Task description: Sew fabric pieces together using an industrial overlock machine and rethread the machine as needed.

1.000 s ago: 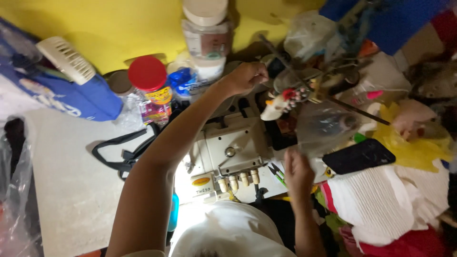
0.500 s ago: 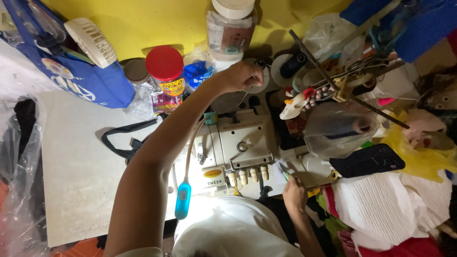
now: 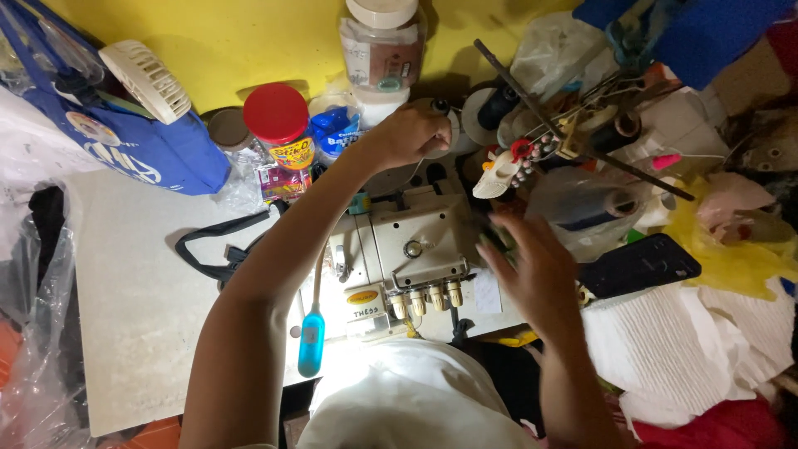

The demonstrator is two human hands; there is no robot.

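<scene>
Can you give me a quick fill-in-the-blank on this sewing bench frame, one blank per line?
1. The jar standing left of the left hand has a ____ lid.
2. The right hand hovers at the right side of the cream ____ machine.
3. The wall behind the bench is ____.
4. The small clip lamp on the machine's left side has a ____ body.

Missing words: red; sewing; yellow; blue

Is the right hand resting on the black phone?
No, the right hand is raised beside the sewing machine, with the black phone lying apart to its right.
</scene>
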